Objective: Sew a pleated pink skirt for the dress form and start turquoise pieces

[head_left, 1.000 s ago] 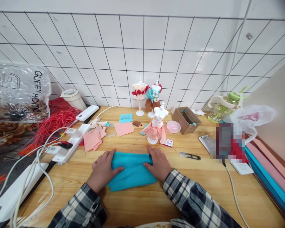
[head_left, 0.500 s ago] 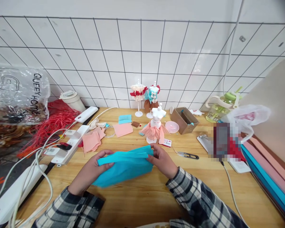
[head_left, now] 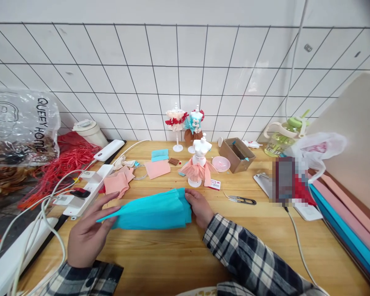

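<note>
A folded sheet of bright blue crepe paper (head_left: pixel 151 209) stretches between my two hands above the wooden table. My left hand (head_left: pixel 91 230) pinches its narrowed left end between the fingers and thumb. At the other end my right hand (head_left: pixel 200 207) grips the paper's right edge, with some fingertips hidden behind it. Just beyond the paper stands a small white dress form (head_left: pixel 202 148) wearing a peach skirt (head_left: pixel 199 169). Two more dressed forms stand behind it, one in cream and red (head_left: pixel 176 119), the other in blue and brown (head_left: pixel 195 123).
Thread snips (head_left: pixel 242 200) lie right of my right hand. A power strip (head_left: pixel 92 189) with cables runs along the left. Peach pieces (head_left: pixel 119 183), a pink bowl (head_left: pixel 221 163) and a cardboard box (head_left: pixel 237 155) sit farther back. Rolled coloured sheets (head_left: pixel 348 230) line the right edge.
My left hand has moved left and turned, now pinching the paper's far left end. The blue paper has turned and now lies more level and stretched. The view has shifted slightly right.
</note>
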The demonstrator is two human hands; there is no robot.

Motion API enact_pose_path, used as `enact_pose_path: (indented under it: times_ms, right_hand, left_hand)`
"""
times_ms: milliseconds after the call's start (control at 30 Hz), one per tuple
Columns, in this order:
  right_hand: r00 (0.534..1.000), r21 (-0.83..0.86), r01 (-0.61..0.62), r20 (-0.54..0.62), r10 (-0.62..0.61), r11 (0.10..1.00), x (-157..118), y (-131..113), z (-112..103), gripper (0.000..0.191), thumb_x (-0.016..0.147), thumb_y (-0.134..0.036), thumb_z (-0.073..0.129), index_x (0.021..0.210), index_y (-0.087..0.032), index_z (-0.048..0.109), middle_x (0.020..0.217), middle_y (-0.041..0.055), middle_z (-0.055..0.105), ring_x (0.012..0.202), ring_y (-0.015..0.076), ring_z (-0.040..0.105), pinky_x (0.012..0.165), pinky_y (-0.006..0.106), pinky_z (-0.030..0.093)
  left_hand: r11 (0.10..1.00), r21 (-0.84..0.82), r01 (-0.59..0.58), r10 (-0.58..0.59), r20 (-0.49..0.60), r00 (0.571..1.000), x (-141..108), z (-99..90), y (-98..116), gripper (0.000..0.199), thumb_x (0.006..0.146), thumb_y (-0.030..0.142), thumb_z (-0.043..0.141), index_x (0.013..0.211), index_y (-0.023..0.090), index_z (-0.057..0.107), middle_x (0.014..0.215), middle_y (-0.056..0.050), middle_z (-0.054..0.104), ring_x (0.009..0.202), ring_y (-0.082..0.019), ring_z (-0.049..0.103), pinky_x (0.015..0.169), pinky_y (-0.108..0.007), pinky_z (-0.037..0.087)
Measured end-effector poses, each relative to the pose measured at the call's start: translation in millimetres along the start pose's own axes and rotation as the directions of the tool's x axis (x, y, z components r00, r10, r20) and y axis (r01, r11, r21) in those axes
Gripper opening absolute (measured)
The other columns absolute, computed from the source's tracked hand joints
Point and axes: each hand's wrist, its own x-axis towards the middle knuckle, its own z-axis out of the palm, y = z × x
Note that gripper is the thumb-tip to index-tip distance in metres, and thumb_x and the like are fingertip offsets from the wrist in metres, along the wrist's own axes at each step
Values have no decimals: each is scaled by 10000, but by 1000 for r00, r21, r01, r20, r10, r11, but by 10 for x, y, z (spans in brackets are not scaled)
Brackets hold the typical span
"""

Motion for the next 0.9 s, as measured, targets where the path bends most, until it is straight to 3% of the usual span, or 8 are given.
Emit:
enact_pose_path:
  times_ms: [100, 167, 267, 367, 467, 567, 733, 900]
  right_hand:
    - [1000, 27, -5, -2, 5, 1000, 94, 24, 79, 343, 833, -360, 541, 1142, -211, 533, 938, 44, 686, 765, 173, 645, 640, 302, 529]
    - [999, 30, -3, 52, 2, 1000, 91, 17, 114, 402, 888, -443, 453, 1237, -245, 479, 1098, 58, 659, 885, 184, 654, 692, 333, 547]
    - [978, -209, 210, 39, -206, 955, -25, 18, 100, 482, 883, -458, 465, 1314, -244, 429, 1368, 93, 492, 1181, 220, 532, 875, 399, 512]
    - [796, -615, 530, 124, -592, 584, -247, 53, 25, 484, 850, -334, 528, 1309, -205, 449, 1423, 120, 410, 1303, 240, 387, 1009, 431, 414]
    - [666, -698, 695, 533, -522, 175, -485, 96, -52, 343, 866, -289, 503, 1200, -233, 558, 1355, 81, 492, 1244, 231, 428, 1066, 437, 338]
    - [630, -661, 750, 727, -273, -30, -631, 121, -125, 371, 858, -345, 532, 1214, -245, 570, 1421, 47, 449, 1295, 248, 370, 1109, 449, 262]
    - [643, -639, 764, 765, 31, -88, -692, 131, -247, 664, 887, -586, 423, 1455, -259, 311, 1546, 59, 260, 1406, 255, 226, 1154, 517, 83]
    - [662, -657, 749, 747, 63, -84, -719, 101, -270, 671, 899, -592, 391, 1467, -252, 286, 1557, 59, 223, 1421, 246, 193, 1160, 497, 37]
  left_hand:
    - [940, -326, 104, -99, 30, 995, -187, -88, -75, 99, 852, 294, 596, 852, 274, 693, 1331, -3, 578, 1317, -302, 423, 1107, -527, 300]
    - [838, -474, 271, -157, 267, 951, -273, -160, -132, 191, 844, 418, 574, 848, 268, 691, 1202, -38, 671, 1260, -331, 488, 1025, -525, 413]
    - [839, -213, 501, -229, 697, 680, -311, -232, -163, 341, 805, 505, 600, 1019, 266, 713, 1073, -72, 728, 1059, -321, 637, 916, -455, 515]
    - [884, 58, 463, -338, 765, 548, -275, -190, -105, 332, 830, 477, 583, 1060, 279, 717, 1072, -56, 733, 1002, -276, 669, 890, -376, 535]
    - [932, 172, 320, -348, 673, 653, -220, -8, -9, 302, 840, 483, 567, 971, 272, 739, 985, -46, 750, 937, -248, 687, 845, -341, 554]
    - [956, 292, 2, -173, 558, 812, -173, 280, 26, 352, 796, 477, 635, 1078, 277, 701, 1146, -61, 689, 1103, -270, 605, 977, -398, 476]
    - [847, 454, -276, -62, 600, 797, -80, 610, -155, 346, 844, 409, 593, 1147, 261, 672, 1190, -79, 667, 1085, -285, 612, 947, -448, 482]
    - [770, 494, -404, 5, 628, 778, -3, 508, -311, 283, 918, 362, 477, 1017, 268, 724, 1055, -49, 727, 972, -255, 652, 912, -429, 478]
